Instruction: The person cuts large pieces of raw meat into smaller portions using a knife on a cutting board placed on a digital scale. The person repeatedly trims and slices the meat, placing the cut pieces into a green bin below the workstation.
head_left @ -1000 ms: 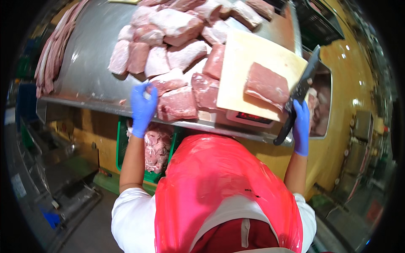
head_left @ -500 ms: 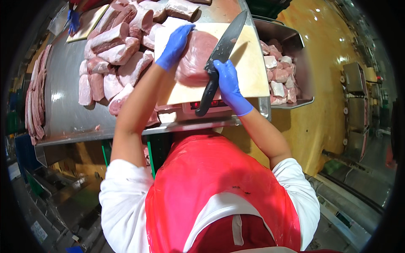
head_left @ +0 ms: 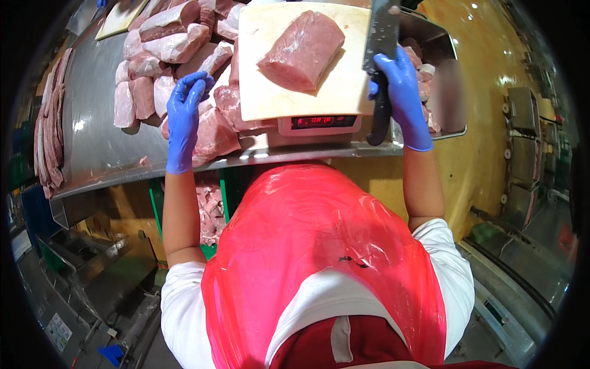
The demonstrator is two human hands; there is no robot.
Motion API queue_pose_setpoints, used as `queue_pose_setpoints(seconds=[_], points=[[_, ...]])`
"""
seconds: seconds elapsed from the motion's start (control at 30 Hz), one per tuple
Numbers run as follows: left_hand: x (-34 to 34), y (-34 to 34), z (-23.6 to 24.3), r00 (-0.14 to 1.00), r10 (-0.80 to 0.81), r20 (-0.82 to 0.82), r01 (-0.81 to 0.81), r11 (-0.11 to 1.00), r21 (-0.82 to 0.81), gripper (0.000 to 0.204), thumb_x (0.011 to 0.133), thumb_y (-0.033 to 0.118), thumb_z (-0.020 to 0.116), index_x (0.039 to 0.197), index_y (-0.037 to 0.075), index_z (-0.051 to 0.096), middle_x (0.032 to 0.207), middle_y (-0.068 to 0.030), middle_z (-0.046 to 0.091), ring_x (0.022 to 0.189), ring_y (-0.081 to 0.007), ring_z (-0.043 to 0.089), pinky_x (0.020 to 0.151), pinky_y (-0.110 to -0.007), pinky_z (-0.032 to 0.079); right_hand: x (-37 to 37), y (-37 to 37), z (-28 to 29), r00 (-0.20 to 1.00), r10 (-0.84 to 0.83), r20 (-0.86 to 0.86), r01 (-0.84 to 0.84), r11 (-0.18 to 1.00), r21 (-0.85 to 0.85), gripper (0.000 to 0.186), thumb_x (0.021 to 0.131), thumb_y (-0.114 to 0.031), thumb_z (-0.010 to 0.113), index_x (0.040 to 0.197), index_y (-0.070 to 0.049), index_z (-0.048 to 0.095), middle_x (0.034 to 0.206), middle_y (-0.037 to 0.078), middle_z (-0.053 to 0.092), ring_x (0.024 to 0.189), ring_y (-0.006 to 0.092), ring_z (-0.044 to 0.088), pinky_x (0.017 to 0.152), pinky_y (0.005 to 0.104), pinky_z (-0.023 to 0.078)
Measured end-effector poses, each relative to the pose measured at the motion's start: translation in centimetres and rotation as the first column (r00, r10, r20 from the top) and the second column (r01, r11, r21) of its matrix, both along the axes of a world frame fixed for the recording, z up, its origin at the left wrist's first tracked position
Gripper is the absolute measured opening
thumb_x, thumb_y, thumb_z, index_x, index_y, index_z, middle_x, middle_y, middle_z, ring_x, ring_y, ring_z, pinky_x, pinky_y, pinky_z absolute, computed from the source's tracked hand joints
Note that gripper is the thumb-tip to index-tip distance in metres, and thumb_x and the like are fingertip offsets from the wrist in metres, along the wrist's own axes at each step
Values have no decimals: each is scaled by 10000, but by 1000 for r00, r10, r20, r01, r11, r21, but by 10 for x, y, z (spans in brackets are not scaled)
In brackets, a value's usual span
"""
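Observation:
On the pale cutting board (head_left: 264, 104), a boneless cut of pink pork loin (head_left: 304, 49) lies with neither hand touching it. Gripped by its black handle, a broad knife (head_left: 382, 37) is in my right hand (head_left: 402, 92), its blade pointing away from me over the board's right edge. My left hand (head_left: 183, 120), loosely open with bent fingers and holding nothing I can see, hovers left of the board by the heaped pork pieces (head_left: 215, 132). Under the board's near edge stands a scale with a lit red display (head_left: 313, 122).
More pork loins (head_left: 175, 46) heap on the steel table (head_left: 92, 141), with long meat strips (head_left: 52, 123) at its left edge. A metal tub (head_left: 458, 55) of cut chunks stands right of the board. Below the table, a green-edged container (head_left: 226, 190) holds meat scraps.
My left hand has let go of the loin and moved left and nearer. The knife, in my right hand, has shifted right, off the meat. The loin now lies turned on the board.

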State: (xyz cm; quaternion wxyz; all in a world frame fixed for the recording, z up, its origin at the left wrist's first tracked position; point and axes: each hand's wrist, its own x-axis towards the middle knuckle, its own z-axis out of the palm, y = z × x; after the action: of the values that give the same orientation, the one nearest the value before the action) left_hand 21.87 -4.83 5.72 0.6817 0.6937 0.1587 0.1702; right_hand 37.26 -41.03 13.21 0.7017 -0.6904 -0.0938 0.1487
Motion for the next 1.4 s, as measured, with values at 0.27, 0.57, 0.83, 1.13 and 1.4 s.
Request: queue_pose_setpoints(seconds=[0.27,0.57,0.83,1.13,1.4], points=[[-16,3,-20,995,-101,-28,98,991,-90,220,1015,163,632,1188,35,677,1033,-61,727,955,-141,681,813,-266,509,-81,29,8,994,60,-88,-82,958,-275,189,964,-144,572,1100,-14,548,717,11,553,531,80,520,469,260,428],[24,4,-2,975,-208,77,216,971,-104,372,987,189,662,1304,3,598,1226,-99,666,1082,-180,657,911,-299,522,-14,14,-25,959,-256,-126,249,966,-65,202,989,-195,489,1109,-38,529,907,84,625,744,188,676,623,345,594],[146,-66,19,585,-810,-28,685,513,-517,687,931,295,732,1485,10,443,1398,-140,586,1206,-190,611,1044,-326,488,-3,66,-61,1000,-16,-17,17,1000,26,172,981,-193,531,1069,-53,577,879,64,555,779,130,563,741,278,516],[115,-80,126,853,-276,442,417,870,-261,768,912,225,689,1540,10,304,1501,-143,448,1384,-260,456,1157,-369,372,-46,-59,20,977,-89,-196,126,974,188,258,994,-148,483,1199,9,482,1119,187,606,839,293,714,569,397,650],[339,138,164,897,83,434,-165,974,155,351,951,307,658,1097,-12,658,871,-173,716,745,-272,672,690,-413,525,-65,-66,15,983,-75,-165,107,976,190,261,981,-199,500,1170,-19,504,1055,149,618,765,269,698,549,362,623]])
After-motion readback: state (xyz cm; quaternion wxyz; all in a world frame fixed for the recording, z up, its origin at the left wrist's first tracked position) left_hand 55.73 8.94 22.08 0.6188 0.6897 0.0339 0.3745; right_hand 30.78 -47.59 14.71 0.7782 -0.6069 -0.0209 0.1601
